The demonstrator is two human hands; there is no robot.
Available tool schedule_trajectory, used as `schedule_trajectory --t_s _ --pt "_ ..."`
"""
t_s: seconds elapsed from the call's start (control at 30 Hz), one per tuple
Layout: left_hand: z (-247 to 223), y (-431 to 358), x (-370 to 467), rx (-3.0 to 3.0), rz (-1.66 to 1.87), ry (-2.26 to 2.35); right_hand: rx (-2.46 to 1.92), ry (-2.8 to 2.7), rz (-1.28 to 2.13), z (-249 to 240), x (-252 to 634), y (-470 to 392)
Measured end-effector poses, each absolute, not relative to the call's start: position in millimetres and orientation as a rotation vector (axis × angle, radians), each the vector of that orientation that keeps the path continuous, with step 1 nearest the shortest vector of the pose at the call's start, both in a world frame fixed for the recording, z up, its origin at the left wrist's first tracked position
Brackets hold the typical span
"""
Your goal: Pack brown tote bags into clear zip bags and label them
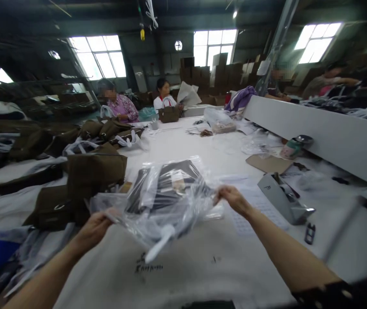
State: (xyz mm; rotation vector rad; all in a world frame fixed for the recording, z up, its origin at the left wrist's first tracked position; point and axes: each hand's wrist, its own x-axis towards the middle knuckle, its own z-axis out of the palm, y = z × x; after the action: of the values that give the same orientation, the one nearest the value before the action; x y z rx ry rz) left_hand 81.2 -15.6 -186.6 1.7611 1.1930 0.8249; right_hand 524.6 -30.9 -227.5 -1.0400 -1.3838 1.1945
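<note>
A clear plastic bag (pixel 196 210) is stretched between my two hands over the white table. Inside or under its film lies a dark handbag (pixel 157 189) with a pale label and a white-wrapped handle (pixel 160 244) sticking out toward me. My left hand (pixel 96 227) pinches the bag's left edge. At the right edge, my right hand (pixel 231 198) has its fingers closed on the same plastic. Glare and motion blur hide whether the handbag is fully inside.
Olive-brown handbags (pixel 96 171) with white-wrapped handles are heaped on the left. To the right are a grey tape dispenser (pixel 280 199), a printed sheet (pixel 254 206), brown cardboard (pixel 267 163) and a bottle (pixel 293 148) beside a white divider (pixel 325 133). Several people sit farther back.
</note>
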Motion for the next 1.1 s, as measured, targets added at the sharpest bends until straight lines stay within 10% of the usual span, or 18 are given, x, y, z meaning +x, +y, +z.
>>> schedule_trajectory --t_s 0.23,0.47,0.73,1.1 --pt "-312 -103 90 1.921 0.081 1.172 -1.242 -1.744 1.475 -353 514 -124" --pt "-249 -106 86 1.87 -0.3 1.133 -1.091 -1.598 1.572 -330 542 -136" --pt "-184 -32 237 1.74 0.16 1.024 -1.593 -1.01 0.686 -356 624 -163" --pt "-320 26 500 1.054 0.306 1.299 -2.029 -1.637 0.174 -387 647 -165"
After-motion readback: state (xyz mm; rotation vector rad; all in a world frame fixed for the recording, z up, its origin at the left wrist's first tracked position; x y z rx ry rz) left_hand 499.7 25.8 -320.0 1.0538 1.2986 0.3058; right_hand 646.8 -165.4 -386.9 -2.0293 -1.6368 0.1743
